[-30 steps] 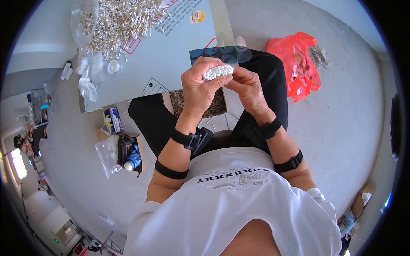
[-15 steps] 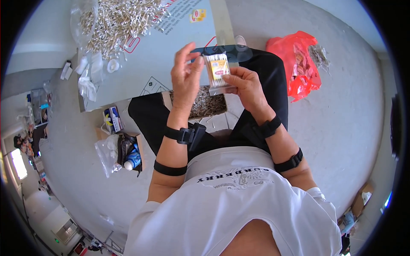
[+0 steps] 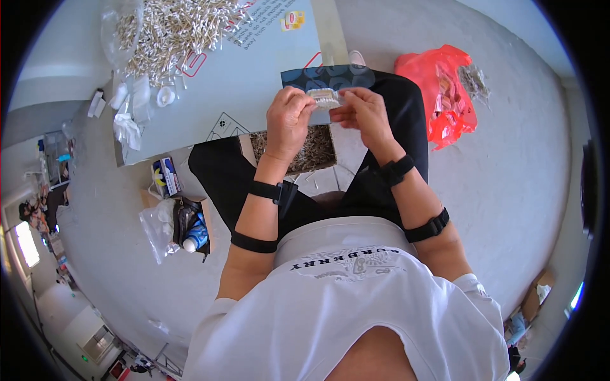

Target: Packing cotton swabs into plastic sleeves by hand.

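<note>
Clear cotton-swab pkt [image 3: 325, 100] is held up btwn both hands, above the worktop [image 3: 241, 92] nr its near R corner. Its L end is pinched by the L hand [image 3: 288, 124], grip closed, thumb against fingers; its R end is pinched by the R hand [image 3: 368, 117], grip likewise closed. Whether the pkt is sealed can't be told. Just beyond, a dark translucent sheet [image 3: 346, 75] w/ round shapes is laid across the R edge. Loose cotton swabs [image 3: 184, 38] are heaped at the far L corner, next to a clear plastic bag [image 3: 113, 47]. Yellow-&-white labels [image 3: 293, 20] are placed toward the far R. Crumpled white plastic [image 3: 128, 131] is seen by the L edge. Below the near edge, a cardboard box [image 3: 247, 149] is filled w/ thin brownish sticks [image 3: 318, 152].
</note>
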The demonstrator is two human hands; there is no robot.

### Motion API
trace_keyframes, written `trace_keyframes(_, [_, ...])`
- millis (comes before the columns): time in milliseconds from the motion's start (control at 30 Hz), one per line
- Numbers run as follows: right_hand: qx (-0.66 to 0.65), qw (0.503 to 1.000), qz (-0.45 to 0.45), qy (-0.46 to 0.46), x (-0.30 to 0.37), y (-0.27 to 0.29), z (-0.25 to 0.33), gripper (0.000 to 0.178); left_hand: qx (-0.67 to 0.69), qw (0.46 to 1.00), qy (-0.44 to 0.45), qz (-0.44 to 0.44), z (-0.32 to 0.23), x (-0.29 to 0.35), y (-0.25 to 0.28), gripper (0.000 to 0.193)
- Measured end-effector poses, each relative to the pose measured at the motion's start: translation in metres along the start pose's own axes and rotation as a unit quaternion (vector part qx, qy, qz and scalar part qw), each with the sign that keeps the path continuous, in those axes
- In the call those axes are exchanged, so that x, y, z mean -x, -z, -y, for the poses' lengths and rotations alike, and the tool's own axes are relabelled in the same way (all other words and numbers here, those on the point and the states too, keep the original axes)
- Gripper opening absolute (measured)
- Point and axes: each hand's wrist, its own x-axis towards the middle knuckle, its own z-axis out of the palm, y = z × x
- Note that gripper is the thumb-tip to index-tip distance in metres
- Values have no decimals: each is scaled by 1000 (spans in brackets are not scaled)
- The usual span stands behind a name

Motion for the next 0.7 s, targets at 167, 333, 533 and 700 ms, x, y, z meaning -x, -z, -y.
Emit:
trace_keyframes(167, [92,948,59,299,-9,13,-3,22,3,1000,17,4,4,-11,1,15])
trace_keyframes(333, [281,877,85,381,-7,10,15,16,8,1000,23,-4,4,-17,2,11])
trace_keyframes(533, [309,833,42,458,-20,8,12,11,16,999,36,11,-3,-24,-2,12])
trace_keyframes(700, [381,773,0,507,-24,-1,12,7,-105,989,-104,4,-3,-34,-9,12])
